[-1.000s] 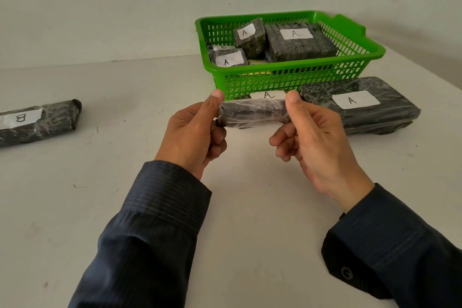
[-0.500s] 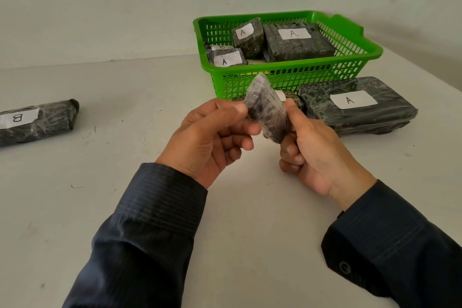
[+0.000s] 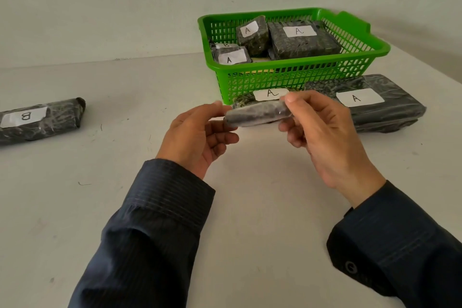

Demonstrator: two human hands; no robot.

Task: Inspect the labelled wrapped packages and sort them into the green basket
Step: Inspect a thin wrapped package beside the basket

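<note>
Held package (image 3: 257, 114): small, dark film wrap, lying level in the air above the desk (image 3: 75, 207), just in front of the green basket (image 3: 295, 77). White label on its upper face reads "A". Left hand (image 3: 197, 137) pinches its left end between thumb and fingers; right hand (image 3: 322, 132) pinches its right end, thumb on top. Both sleeves dark with a fine stripe.

Green basket: latticed plastic, toward the desk's far right, near the far edge. Contents, all dark-wrapped:
- small block (image 3: 252, 34), tilted against the others, label "A";
- large flat package (image 3: 303, 39), label "A";
- small package (image 3: 231, 57) at the near left corner, label "A";
- package (image 3: 225, 45) mostly hidden behind it, label "B" partly showing.

Long flat package (image 3: 382, 110): on the desk at the right edge, touching or just beside the basket's front wall; label "A".

Long package (image 3: 42, 120): at the desk's left edge, well apart from the rest; label "B", letter seen sideways.
</note>
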